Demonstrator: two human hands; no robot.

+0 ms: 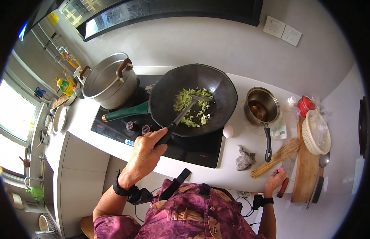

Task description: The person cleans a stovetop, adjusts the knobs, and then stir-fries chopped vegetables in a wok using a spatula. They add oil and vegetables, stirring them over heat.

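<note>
My left hand (147,152) grips the black handle of a metal spatula (185,112). Its blade rests among chopped green vegetable pieces (186,100) with a few white bits, inside a dark wok (219,113). The wok, with its green handle (126,112) pointing left, stands on a black glass cooktop (200,151). At the counter's front edge, my right hand (274,180) rests with fingers curled, close beside a red-handled knife (283,188). Whether its fingers hold anything is hard to see. A bundle of dry straw-like stalks (276,158) lies just beyond that hand.
Left of the wok stands a large aluminium pot (110,91). Right of it are an egg (228,131), a crumpled grey cloth (245,159) and a saucepan (262,104) with brown liquid. A wooden board (305,179), a plastic basket (307,136) and a metal spoon (324,160) lie far right.
</note>
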